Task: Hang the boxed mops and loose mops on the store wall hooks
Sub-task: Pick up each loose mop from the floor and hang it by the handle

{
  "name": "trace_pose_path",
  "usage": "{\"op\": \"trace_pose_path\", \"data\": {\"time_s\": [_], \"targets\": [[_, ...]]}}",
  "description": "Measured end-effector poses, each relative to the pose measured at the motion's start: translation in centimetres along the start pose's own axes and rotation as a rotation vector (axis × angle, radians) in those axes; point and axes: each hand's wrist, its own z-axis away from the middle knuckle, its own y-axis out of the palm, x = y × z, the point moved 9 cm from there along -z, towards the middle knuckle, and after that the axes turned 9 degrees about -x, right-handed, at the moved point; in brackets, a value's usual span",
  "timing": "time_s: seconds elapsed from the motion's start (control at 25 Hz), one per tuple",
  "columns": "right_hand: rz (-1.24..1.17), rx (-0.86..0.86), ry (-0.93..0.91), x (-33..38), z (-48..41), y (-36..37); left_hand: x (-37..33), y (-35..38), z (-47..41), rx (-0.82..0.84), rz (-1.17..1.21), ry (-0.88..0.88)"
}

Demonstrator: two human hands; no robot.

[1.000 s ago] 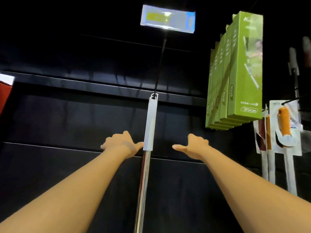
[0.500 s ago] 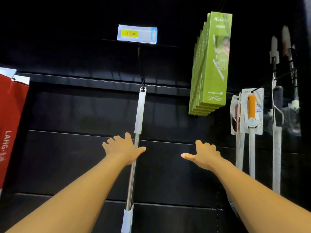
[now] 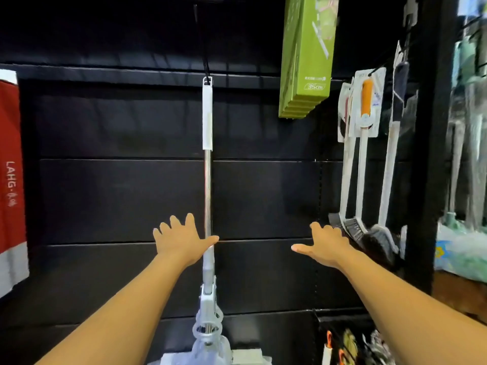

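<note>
A loose mop (image 3: 208, 180) with a white grip and a steel pole hangs straight down from a black wall hook (image 3: 203, 43); its white head is at the bottom edge of the view. My left hand (image 3: 181, 239) is spread flat just left of the pole, thumb touching it, holding nothing. My right hand (image 3: 322, 245) is spread open well to the right of the pole, empty. Several green boxed mops (image 3: 305, 61) hang in a row on a hook at upper right.
The wall is made of dark slat panels (image 3: 118, 198). Packaged brushes with white handles (image 3: 365, 143) hang to the right, bristles near my right hand. A red box (image 3: 10, 164) hangs at far left. A black upright post (image 3: 432, 154) borders another shelf bay on the right.
The view has tilted downward, so the hook and green boxes rose in frame and the mop head came into sight. Both hands have slid lower along the pole, still open.
</note>
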Motion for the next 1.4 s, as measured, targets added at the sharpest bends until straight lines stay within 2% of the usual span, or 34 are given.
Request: {"op": "trace_pose_path", "data": {"time_s": [0.16, 0.36, 0.44, 0.68, 1.04, 1.16, 1.32, 1.4], "targets": [[-0.052, 0.004, 0.107, -1.9, 7.2, 4.1, 1.0, 5.0, 5.0, 0.018, 0.129, 0.051], [-0.029, 0.208, 0.268, -3.7, 21.9, 17.4, 4.1, 18.3, 19.0, 0.249, 0.149, 0.154], [-0.028, 0.253, 0.325, -4.2, 27.1, 20.7, 5.1, 21.1, 24.1, 0.300, 0.180, 0.182], [-0.032, 0.478, 0.608, -7.6, 45.6, 28.9, 6.3, 27.7, 39.6, 0.591, 0.126, 0.369], [-0.009, 0.552, 0.983, -11.6, 67.3, 29.8, 1.9, 29.3, 58.0, 0.824, 0.143, 0.794], [-0.022, 0.545, 1.088, -13.7, 72.2, 28.8, 0.5, 31.5, 62.1, 0.929, 0.153, 0.820], [-0.057, 0.476, 1.199, -17.9, 77.4, 25.9, -6.0, 27.3, 65.6, 0.840, 0.119, 0.982], [-0.069, 0.442, 1.258, -20.2, 80.2, 24.0, -8.7, 25.7, 68.4, 0.842, 0.070, 1.008]]}}
